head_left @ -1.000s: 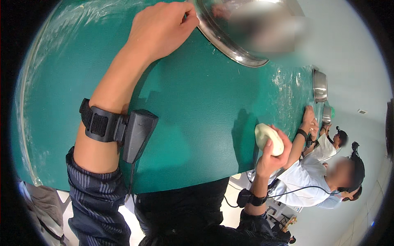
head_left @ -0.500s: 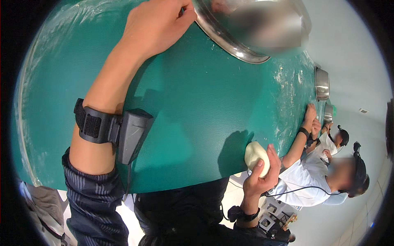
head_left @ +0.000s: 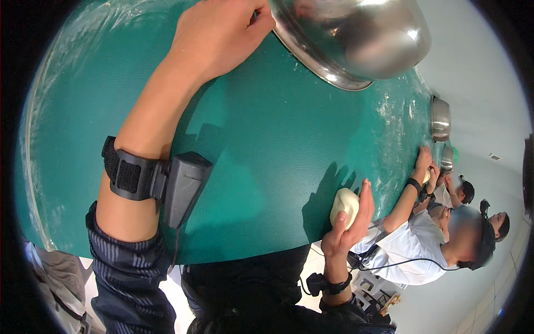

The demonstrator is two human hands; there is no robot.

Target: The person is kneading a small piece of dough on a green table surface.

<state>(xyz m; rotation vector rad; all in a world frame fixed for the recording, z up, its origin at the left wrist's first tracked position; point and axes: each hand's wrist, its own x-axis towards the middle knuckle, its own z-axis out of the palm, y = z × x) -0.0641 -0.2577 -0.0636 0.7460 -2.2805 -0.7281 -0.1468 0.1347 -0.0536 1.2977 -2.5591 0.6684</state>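
Note:
My right hand [head_left: 351, 225] holds a smooth, pale lump of dough [head_left: 344, 207] at the table's near right edge. The thumb presses on the dough while the fingers stretch out along its far side. At the top of the view, my left hand [head_left: 225, 33] is closed, thumb and forefinger curled together against the rim of a large metal bowl [head_left: 384, 42]. That bowl appears to be upside down, its wide rim toward the green table [head_left: 267, 139]. The left hand's other fingers are partly cut off by the frame's edge.
Flour smears mark the table's right and left sides. Further along on the right stand a smaller metal bowl [head_left: 441, 118] and another [head_left: 446, 158]. Co-workers sit there, the nearest person's hands [head_left: 425, 161] around pale dough. A black device [head_left: 186, 189] is strapped to my left forearm.
My right hand's fingers have straightened and risen along the dough, which has turned slightly. My left hand stays at the bowl's rim. The view has shifted a little. Dough now shows at the co-worker's hands.

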